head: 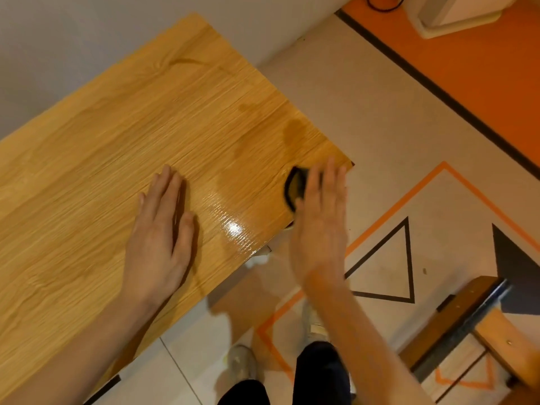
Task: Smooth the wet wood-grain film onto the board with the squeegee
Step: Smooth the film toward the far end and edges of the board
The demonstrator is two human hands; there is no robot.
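Wood-grain film (122, 147) spread flat over the board, covering its whole visible top, with dark wet patches (293, 133) near the right end and a shiny glare spot (233, 229) close to the near edge. Left hand (159, 229) laid palm-down on the film midway along the near half, fingers straight and together, gripping nothing. Right hand (320, 223) blurred at the board's near right corner, fingers stretched out straight over a dark rounded squeegee (293, 187) lying on the film just inside the right edge; fingertips over its right side, grip not closed around it, though actual contact cannot be told through the blur. Below the board, pale floor (365, 112) with orange tape lines and a black triangle outline (385, 264). Wooden stool (467, 325) at lower right. Dark trouser legs and light shoes (242, 363) at the bottom edge.
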